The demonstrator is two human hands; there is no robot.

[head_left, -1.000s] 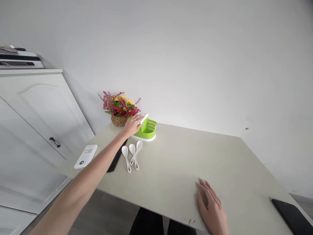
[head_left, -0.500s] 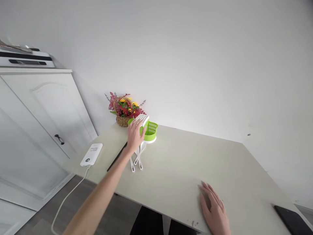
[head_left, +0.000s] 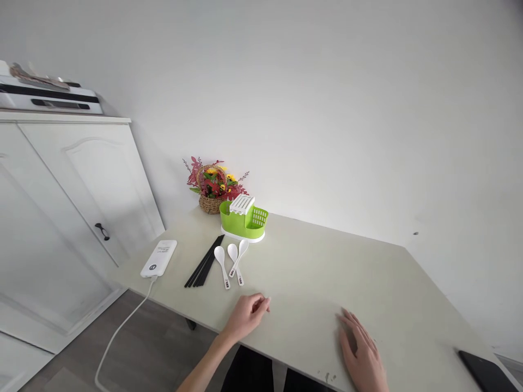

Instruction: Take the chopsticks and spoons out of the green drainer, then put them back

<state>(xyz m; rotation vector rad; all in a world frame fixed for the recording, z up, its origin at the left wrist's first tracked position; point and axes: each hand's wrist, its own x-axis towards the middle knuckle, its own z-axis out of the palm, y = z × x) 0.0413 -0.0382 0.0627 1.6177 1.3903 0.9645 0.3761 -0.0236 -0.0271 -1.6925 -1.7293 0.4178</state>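
White spoons (head_left: 232, 251) lie by blk sticks (head_left: 203, 267), nr L hand (head_left: 246, 314) (curled closed); R hand (head_left: 363, 353) open, palm-down on table (head_left: 310, 272).

Pale table (head_left: 310, 272) under white spoons (head_left: 219, 254), chopsticks (head_left: 209, 263), green caddy (head_left: 233, 223)

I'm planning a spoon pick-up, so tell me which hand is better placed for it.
Left, I'd judge. The left hand is closer to the white spoons, loosely curled, with nothing visibly held. The right hand is palm down, farther right at the table.
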